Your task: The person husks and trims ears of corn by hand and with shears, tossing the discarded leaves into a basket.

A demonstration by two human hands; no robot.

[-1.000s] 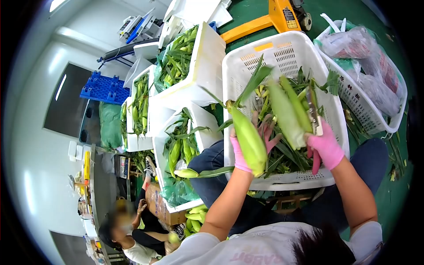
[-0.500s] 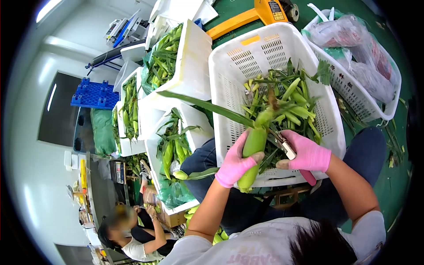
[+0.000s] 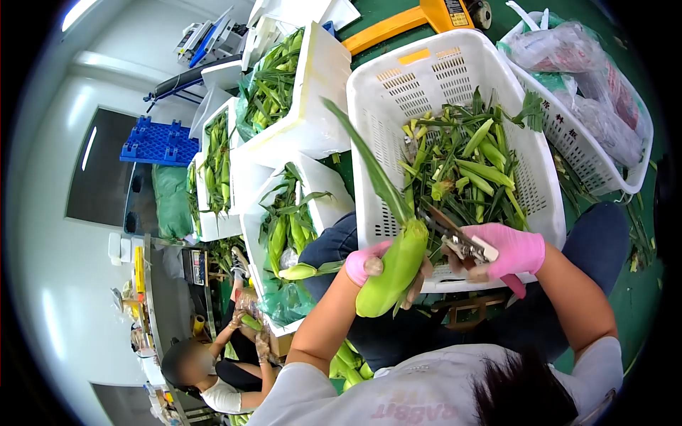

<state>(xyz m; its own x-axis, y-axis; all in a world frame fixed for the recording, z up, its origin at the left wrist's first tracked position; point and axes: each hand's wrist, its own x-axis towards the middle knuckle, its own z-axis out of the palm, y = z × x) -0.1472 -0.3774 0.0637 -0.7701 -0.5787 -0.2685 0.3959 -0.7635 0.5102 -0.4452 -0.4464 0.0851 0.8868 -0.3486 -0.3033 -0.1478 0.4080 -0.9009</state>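
Note:
My left hand [image 3: 368, 264], in a pink glove, is wrapped round a corn cob [image 3: 394, 273] in its green husk. The cob tilts with its cut end up, and one long leaf [image 3: 369, 167] sticks out from that end. In my right hand [image 3: 508, 250], also pink-gloved, I grip pruning shears [image 3: 477, 245]. Their blades point up and left, close beside the cob's cut end. Below both hands stands a white plastic basket [image 3: 554, 213] holding green husk leaves and trimmed stalk pieces [image 3: 486, 167].
Left of the basket, white foam boxes [image 3: 323, 92] hold unshucked corn [image 3: 288, 238]. A second white basket [image 3: 582, 170] with plastic bags is at the upper right, near a yellow pallet jack [image 3: 391, 35]. Another person [image 3: 227, 383] sits at the lower left with corn in hand.
The stalk stub with its brown tip has come off the cob, and a stub now lies among the trimmings. My left hand has turned and lowered the cob; the shears show more fully.

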